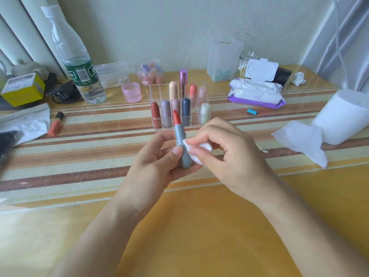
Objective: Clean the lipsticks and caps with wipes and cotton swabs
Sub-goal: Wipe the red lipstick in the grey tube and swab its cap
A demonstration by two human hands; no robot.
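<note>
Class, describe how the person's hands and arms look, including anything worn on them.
The left hand and right hand are bare: no gloves, rings, watch or bracelets show. The forearms are bare, no sleeve in view. Visible nails look short and unpainted.

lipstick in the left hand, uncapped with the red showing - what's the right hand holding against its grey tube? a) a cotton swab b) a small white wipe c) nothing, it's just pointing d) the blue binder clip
B: the right hand pinches a white wipe against the side of the grey tube of the lipstick, which the left hand holds upright.
</note>
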